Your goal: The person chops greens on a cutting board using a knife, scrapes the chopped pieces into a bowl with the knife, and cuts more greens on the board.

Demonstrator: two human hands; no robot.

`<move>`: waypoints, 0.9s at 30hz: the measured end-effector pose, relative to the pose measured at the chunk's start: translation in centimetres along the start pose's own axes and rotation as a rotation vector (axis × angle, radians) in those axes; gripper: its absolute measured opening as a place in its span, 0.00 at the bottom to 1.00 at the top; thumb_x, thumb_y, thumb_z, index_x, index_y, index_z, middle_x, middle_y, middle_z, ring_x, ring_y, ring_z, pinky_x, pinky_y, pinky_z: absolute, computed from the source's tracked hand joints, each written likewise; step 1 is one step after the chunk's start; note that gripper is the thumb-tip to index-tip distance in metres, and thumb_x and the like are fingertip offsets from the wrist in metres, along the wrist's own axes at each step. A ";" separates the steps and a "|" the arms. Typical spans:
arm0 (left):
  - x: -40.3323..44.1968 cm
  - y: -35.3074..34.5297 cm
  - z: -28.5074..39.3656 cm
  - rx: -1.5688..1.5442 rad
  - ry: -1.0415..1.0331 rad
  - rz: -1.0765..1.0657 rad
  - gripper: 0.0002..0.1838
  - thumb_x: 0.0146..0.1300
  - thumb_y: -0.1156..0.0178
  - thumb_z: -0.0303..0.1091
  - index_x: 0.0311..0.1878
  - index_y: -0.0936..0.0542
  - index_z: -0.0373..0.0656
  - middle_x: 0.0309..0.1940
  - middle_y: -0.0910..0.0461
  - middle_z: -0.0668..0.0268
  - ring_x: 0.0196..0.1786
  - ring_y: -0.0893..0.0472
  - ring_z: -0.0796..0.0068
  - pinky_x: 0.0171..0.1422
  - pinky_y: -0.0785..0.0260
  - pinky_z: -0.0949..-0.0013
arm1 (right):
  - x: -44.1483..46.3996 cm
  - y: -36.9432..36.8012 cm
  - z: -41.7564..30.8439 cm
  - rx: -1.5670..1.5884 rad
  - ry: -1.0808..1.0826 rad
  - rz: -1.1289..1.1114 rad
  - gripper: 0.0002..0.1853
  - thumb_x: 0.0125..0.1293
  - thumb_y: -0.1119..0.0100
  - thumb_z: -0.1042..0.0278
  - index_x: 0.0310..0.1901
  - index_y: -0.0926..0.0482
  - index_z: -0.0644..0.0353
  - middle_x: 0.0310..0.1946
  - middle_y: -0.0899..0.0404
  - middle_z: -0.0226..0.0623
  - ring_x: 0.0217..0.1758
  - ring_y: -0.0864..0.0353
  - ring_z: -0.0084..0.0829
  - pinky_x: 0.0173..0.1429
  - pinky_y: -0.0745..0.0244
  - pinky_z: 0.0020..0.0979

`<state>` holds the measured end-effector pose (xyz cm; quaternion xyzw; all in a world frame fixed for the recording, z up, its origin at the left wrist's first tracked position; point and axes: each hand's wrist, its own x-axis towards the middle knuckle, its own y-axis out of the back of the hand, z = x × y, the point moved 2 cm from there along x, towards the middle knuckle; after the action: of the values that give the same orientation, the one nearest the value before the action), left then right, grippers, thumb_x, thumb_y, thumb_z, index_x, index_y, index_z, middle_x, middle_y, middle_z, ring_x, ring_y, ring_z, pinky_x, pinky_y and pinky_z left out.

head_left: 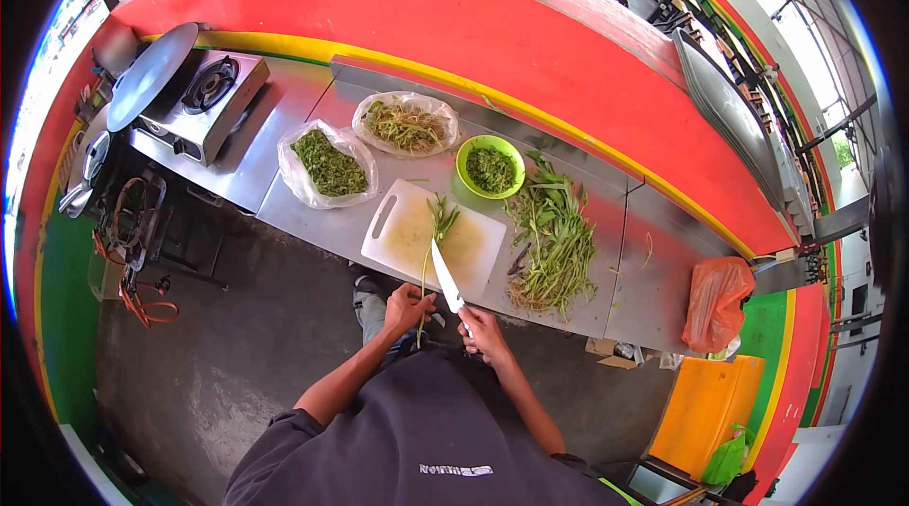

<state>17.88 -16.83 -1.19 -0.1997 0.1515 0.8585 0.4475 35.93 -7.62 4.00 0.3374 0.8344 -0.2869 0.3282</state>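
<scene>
My left hand (pixel 405 309) is closed around the long stems of a leafy green sprig (pixel 442 219), whose leaves lie on the white cutting board (pixel 483 250). In my right hand (pixel 484 331) is the white handle of a kitchen knife (pixel 442 269). Its blade points away from me over the board, close beside the stems. Whether the edge touches them I cannot tell. Right of the board spreads a pile of uncut greens (pixel 554 241) with roots. Behind the board, a lime-green bowl (pixel 463 165) holds chopped greens.
Two clear plastic bags, one with chopped greens (pixel 329 165) and one with stems and roots (pixel 407 126), stand behind the board's left side. A gas stove (pixel 227 113) and large round lid (pixel 151 75) are far left. An orange bag (pixel 718 302) sits at the counter's right end.
</scene>
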 end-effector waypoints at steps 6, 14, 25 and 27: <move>-0.5 -0.1 1.0 0.015 0.006 -0.016 0.22 0.64 0.29 0.39 0.43 0.27 0.29 0.30 0.12 0.53 0.27 0.13 0.71 0.29 0.22 0.70 | 0.5 0.5 0.5 0.069 -0.033 -0.022 0.12 0.76 0.43 0.53 0.48 0.25 0.53 0.24 0.32 0.25 0.15 0.43 0.11 0.17 0.48 0.18; -0.4 -0.3 1.0 0.035 0.003 -0.028 0.21 0.64 0.29 0.38 0.43 0.27 0.29 0.31 0.12 0.52 0.30 0.12 0.70 0.30 0.20 0.70 | 0.3 0.5 0.4 0.153 -0.057 -0.060 0.12 0.76 0.43 0.53 0.48 0.26 0.52 0.25 0.32 0.25 0.15 0.44 0.10 0.17 0.49 0.17; -0.2 -0.4 0.4 0.026 -0.012 -0.022 0.21 0.64 0.29 0.37 0.43 0.27 0.30 0.31 0.12 0.52 0.30 0.12 0.71 0.29 0.21 0.70 | 0.2 0.2 0.3 -0.015 0.007 0.005 0.13 0.77 0.44 0.53 0.48 0.25 0.54 0.24 0.33 0.24 0.15 0.43 0.11 0.16 0.48 0.18; -0.1 -0.4 0.3 0.033 -0.016 -0.024 0.20 0.64 0.29 0.37 0.43 0.27 0.30 0.30 0.12 0.52 0.29 0.12 0.72 0.29 0.22 0.70 | 0.0 0.1 0.0 -0.171 0.100 0.067 0.13 0.77 0.44 0.53 0.45 0.23 0.55 0.22 0.32 0.23 0.16 0.39 0.10 0.16 0.46 0.19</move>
<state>18.22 -16.59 -0.91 -0.1872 0.1597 0.8520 0.4622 36.00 -7.57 3.91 0.3499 0.8593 -0.1864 0.3232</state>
